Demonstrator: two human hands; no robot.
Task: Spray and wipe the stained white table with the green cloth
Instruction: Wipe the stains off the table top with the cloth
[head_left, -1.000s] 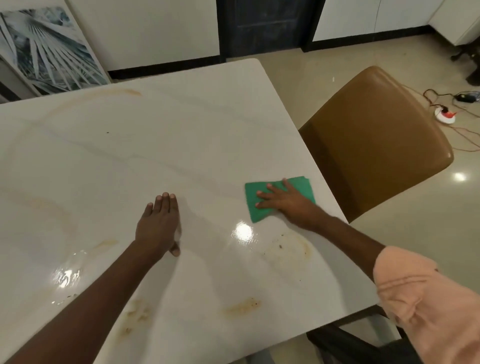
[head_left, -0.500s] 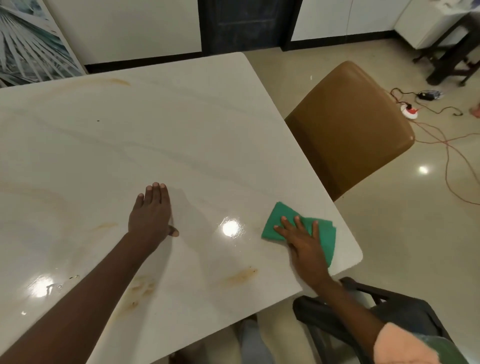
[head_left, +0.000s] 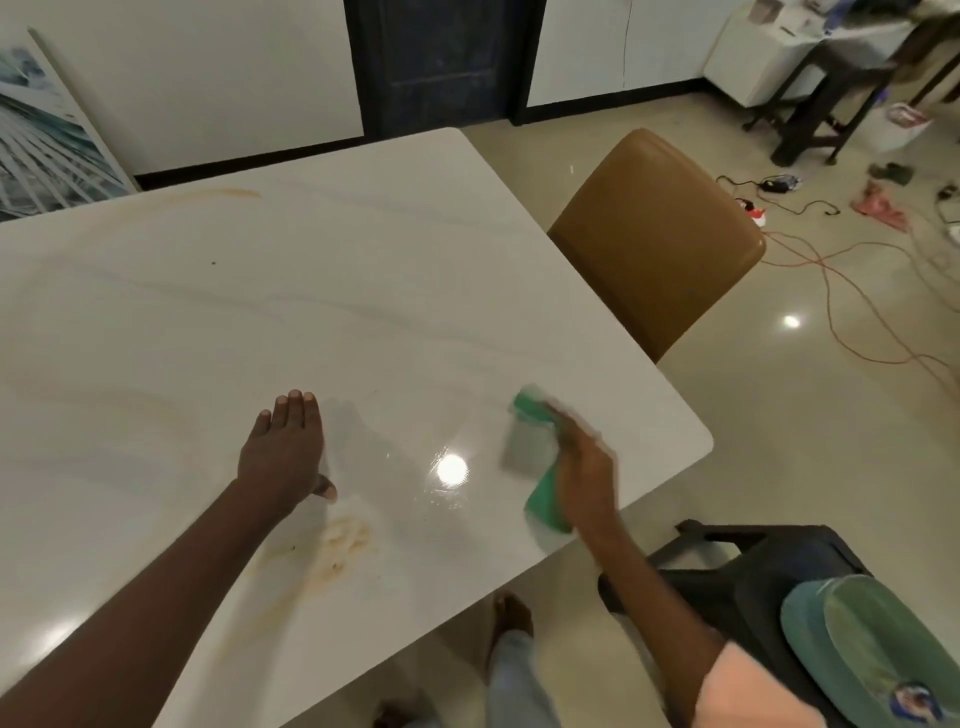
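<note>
On white table (head_left: 363, 291), right hand (head_left: 584, 467) pressing green cloth (head_left: 545, 499) — blurred, left hand (head_left: 283, 452) flat

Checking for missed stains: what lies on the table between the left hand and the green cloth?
In the head view, only bare glossy table with a bright light reflection separates the left hand from the green cloth.

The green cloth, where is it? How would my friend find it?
Look at the big white table, near its corner by the brown chair. The green cloth lies there under the right hand. It is the only green thing on the tabletop, blurred.
</note>
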